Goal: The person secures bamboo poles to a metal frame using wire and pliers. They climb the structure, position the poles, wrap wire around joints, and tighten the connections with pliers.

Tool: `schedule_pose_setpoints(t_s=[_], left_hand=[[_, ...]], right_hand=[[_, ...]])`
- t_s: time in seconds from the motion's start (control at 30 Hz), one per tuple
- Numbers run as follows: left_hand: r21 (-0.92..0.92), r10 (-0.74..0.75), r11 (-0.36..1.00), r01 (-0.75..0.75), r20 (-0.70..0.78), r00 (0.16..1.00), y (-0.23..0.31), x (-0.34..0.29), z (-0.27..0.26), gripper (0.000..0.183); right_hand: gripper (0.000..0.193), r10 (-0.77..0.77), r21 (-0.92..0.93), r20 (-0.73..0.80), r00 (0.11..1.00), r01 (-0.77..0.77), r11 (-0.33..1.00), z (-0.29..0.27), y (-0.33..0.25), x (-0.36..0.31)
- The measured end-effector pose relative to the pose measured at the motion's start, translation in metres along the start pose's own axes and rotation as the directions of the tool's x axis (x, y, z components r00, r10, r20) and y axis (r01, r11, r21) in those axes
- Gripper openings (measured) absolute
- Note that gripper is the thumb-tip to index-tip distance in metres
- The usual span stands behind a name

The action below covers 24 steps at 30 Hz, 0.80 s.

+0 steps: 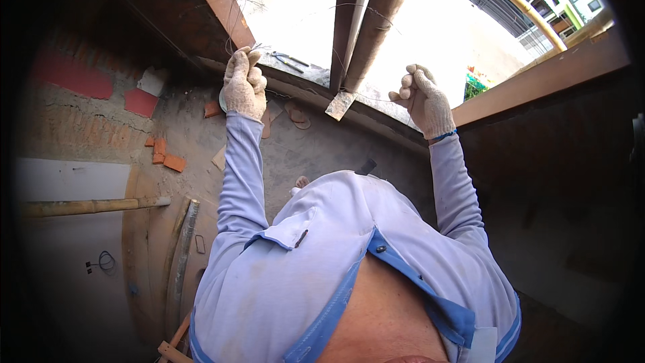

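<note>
My left hand, in a knitted off-white glove, is closed on a bundle of thin wire beside the left wooden frame post. Loose strands stick up and curl above the fingers. My right hand, gloved the same way, is raised to the right of the middle posts with fingers pinched together. A thin wire strand runs toward it from the foot of those posts. More wire loops across the round bamboo pole and the dark wooden post. A pair of pliers lies on the sill near my left hand.
A small wooden block sits at the foot of the posts. Broken red bricks lie on the floor at left, near a bamboo pole across a white board. The wooden frame beam slopes up at right. Bright ground shows outside.
</note>
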<state>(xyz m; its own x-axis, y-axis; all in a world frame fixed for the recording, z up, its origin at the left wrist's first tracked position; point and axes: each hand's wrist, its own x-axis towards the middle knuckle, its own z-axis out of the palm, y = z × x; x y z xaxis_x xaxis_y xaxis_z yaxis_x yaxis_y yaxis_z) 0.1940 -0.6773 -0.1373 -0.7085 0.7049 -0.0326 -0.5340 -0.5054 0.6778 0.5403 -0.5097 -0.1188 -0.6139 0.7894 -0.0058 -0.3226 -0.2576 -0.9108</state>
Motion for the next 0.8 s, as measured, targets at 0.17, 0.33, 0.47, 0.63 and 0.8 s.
schedule_pose_setpoints(t_s=[0.17,0.33,0.47,0.63,0.8], left_hand=[[-0.051,0.011,0.999,-0.014,-0.058,0.998,-0.015,-0.022,0.018,0.016],[0.037,0.077,0.996,-0.079,0.058,0.995,-0.001,-0.033,0.030,0.018],[0.138,0.054,0.988,-0.071,0.118,0.992,0.011,-0.040,0.043,0.019],[0.122,0.047,0.989,-0.080,0.249,0.967,0.019,-0.047,0.052,0.018],[0.385,0.071,0.908,-0.166,0.251,0.966,0.034,-0.050,0.051,0.014]], right_hand=[[0.041,-0.014,-0.210,-0.161,0.987,-0.020,0.978,0.015,0.007,0.015],[0.064,-0.714,-0.995,0.052,0.698,0.099,0.024,0.043,-0.008,0.017],[0.057,-0.681,-0.921,0.258,0.685,0.387,0.040,0.077,-0.029,0.011],[0.045,-0.452,-0.781,0.479,0.753,0.600,0.172,0.106,-0.031,0.023],[0.028,-0.175,-0.771,0.302,0.937,0.348,0.533,0.095,-0.014,0.023]])
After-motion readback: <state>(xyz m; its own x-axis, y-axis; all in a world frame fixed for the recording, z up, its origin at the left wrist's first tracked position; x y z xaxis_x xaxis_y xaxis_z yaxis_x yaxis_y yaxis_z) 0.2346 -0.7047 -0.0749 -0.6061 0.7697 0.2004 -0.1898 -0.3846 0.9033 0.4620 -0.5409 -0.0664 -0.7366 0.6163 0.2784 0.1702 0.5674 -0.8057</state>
